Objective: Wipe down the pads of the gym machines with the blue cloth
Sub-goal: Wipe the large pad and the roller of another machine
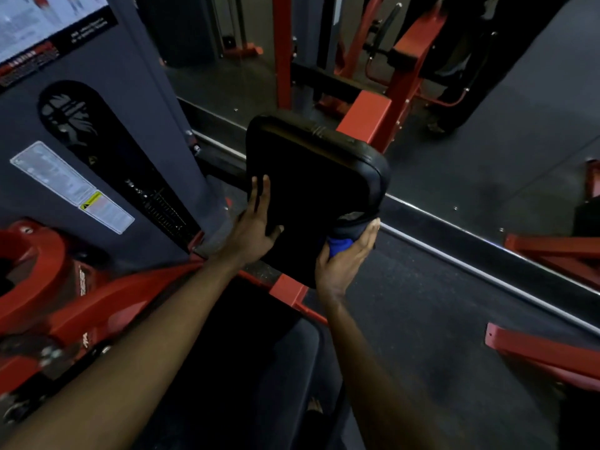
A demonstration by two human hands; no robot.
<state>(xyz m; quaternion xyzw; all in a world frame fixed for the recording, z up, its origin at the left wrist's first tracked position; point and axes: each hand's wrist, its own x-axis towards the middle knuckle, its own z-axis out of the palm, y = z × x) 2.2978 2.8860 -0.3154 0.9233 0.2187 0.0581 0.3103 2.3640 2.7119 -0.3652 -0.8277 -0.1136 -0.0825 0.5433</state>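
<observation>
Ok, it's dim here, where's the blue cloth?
Head view, right of centre: the blue cloth is bunched in the right hand at the lower right corner of the black pad.

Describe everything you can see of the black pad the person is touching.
The black pad is a rectangular cushion with rounded corners and a piped seam round its edge, seemingly smooth vinyl. It stands tilted on a red frame. The left hand lies flat on its left edge; the right hand presses a bunched blue cloth against its lower right corner.
</observation>
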